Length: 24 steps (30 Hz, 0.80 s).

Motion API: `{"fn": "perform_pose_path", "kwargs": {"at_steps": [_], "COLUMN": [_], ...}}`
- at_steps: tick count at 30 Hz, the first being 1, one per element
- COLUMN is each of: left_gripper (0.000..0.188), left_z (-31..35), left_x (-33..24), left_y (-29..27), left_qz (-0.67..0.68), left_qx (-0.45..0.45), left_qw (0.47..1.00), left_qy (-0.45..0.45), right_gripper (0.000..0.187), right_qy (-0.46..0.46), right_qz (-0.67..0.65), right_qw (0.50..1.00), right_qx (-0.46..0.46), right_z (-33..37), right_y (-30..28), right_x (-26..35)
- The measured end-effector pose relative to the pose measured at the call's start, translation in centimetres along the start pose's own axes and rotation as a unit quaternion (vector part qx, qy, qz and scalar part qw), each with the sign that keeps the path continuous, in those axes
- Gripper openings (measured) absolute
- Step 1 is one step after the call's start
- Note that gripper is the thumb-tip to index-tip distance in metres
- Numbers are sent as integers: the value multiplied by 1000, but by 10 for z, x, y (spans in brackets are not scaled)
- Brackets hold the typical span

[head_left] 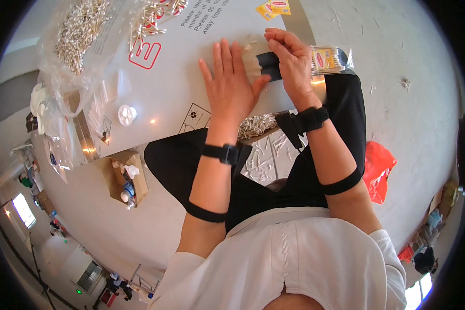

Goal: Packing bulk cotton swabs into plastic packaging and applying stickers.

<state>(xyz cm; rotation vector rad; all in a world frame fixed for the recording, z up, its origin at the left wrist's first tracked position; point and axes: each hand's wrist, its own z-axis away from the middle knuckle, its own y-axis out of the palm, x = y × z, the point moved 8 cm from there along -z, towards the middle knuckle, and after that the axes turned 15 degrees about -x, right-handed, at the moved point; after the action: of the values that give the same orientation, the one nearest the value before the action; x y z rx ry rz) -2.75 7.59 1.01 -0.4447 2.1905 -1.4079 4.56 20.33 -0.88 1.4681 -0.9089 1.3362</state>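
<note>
My left hand [228,85] lies flat on the grey tabletop [170,88], its fingers stretched out and its thumb reaching toward a dark strip [269,67]. Just right of the strip, my right hand [293,61] is closed, thumb and index finger curled together; whatever they pinch is too small or hidden to make out. A few loose cotton swabs [249,45] lie between the hands. Past my right hand sits a clear bag of cotton swabs [326,60] with a yellow label; whether the hand touches it is unclear.
A large clear bag of cotton swabs [81,33] stands at the far left, with a loose pile [149,20] beside it. Yellow labels [274,8] lie at the far edge. Nearby are a white round object [127,114], a cardboard box [120,178] and a red plastic bag [378,170].
</note>
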Motion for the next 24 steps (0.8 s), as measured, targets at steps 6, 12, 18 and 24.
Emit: {"fn": "perform_pose_path", "kwargs": {"at_steps": [6,12,18,24], "left_gripper": [85,80,61,53], "left_z": [21,14,13,16], "left_x": [-11,-3,33,39], "left_y": [-7,1,-18,-7], "left_qz": [16,34,342,529], "left_qx": [-2,5,-175,-205], "left_qw": [1000,998,909,776], "left_qy": [14,46,-160,-275], "right_gripper": [17,19,27,28], "right_qy": [-11,-84,-116,-17], "right_qz": [-16,-8,99,5], "right_qw": [1000,996,979,990], "right_qx": [3,2,137,138], "right_z": [12,-3,-4,17], "right_y": [-5,8,41,41], "right_x": [-1,3,6,-2]}}
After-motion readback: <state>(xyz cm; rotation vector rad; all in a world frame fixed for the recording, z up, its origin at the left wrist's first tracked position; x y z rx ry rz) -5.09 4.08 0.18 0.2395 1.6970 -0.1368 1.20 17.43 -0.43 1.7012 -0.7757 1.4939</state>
